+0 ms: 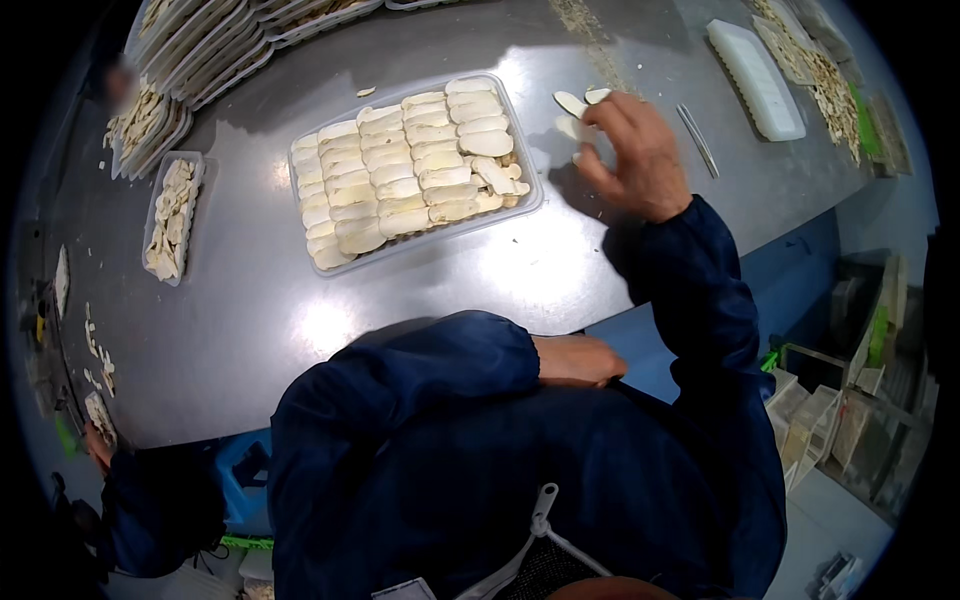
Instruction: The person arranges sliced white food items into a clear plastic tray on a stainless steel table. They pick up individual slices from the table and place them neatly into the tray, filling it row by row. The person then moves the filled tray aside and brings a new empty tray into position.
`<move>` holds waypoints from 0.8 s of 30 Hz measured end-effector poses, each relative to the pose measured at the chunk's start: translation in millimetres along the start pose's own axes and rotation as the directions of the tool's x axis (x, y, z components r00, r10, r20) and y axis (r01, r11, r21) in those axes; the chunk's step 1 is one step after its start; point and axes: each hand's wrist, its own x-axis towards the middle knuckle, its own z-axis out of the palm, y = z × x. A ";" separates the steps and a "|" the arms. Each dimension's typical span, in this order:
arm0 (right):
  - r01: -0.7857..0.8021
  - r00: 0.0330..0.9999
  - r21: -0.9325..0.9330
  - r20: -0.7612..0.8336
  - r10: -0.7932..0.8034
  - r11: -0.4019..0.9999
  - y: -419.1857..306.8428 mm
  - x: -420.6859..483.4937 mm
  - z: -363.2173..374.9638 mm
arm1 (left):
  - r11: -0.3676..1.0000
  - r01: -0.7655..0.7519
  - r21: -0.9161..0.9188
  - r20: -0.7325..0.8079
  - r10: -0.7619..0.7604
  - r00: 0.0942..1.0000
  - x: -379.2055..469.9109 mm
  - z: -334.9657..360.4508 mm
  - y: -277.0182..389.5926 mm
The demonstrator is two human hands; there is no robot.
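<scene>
A clear plastic tray point(534, 196) holds overlapping pale slices, seemingly dried mushroom, laid in neat rows, with smaller loose pieces at its right end. My right hand point(637, 154) is over the steel table to the right of the tray, fingers bent above a few loose slices point(570, 103). Its fingertips are close to these slices; whether they hold one is not clear. My left hand point(581, 360) rests against my body at the table's front edge, its fingers mostly hidden. Metal tweezers point(697, 141) lie right of my right hand.
Stacked trays point(225, 71) of slices stand at the back left. A narrow tray point(146, 225) of slices lies left. At the back right are a white plastic tray point(757, 82) and a heap of small pieces point(829, 97). A co-worker's hand point(97, 446) is at the lower left.
</scene>
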 end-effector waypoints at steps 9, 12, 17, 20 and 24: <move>0.189 0.980 0.083 0.050 -0.193 0.978 -49.2 34.6 32.0 | 0.998 0.057 0.006 0.022 -0.057 0.998 -0.4 -5.9 7.3; 0.188 0.977 0.071 0.091 -0.194 0.980 -48.7 38.0 32.7 | 0.998 0.061 -0.011 0.007 -0.061 0.998 -1.3 -4.6 7.7; 0.186 0.973 0.068 0.123 -0.193 0.980 -46.0 38.0 33.8 | 0.996 0.091 -0.010 0.021 -0.090 0.996 -1.3 -6.0 9.8; 0.181 0.973 0.064 0.136 -0.188 0.981 -44.8 37.1 34.0 | 0.997 0.082 0.007 0.024 -0.082 0.996 -0.8 -6.5 9.7; 0.181 0.971 0.068 0.145 -0.190 0.981 -43.8 36.9 33.7 | 0.998 0.063 -0.004 0.002 -0.063 0.998 -0.6 -4.7 7.6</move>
